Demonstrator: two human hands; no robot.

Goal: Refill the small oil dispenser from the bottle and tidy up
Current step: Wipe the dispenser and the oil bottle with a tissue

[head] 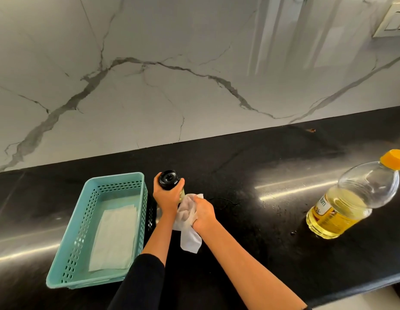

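Note:
My left hand [167, 198] grips the small oil dispenser [169, 180] around its body, just under its black cap, holding it upright over the black counter [250, 175]. My right hand [202, 214] clutches a crumpled white tissue [189, 233] and presses it against the dispenser's lower side. Most of the dispenser's body is hidden by my hands and the tissue. The big oil bottle [351, 198], clear with an orange cap on and yellow oil filling its lower part, stands far to the right.
A teal perforated plastic basket [94, 186] sits left of my hands with folded white tissues lying flat inside. A marble backsplash rises behind the counter. Small oil drops dot the counter near the big bottle. The counter's front edge runs at lower right.

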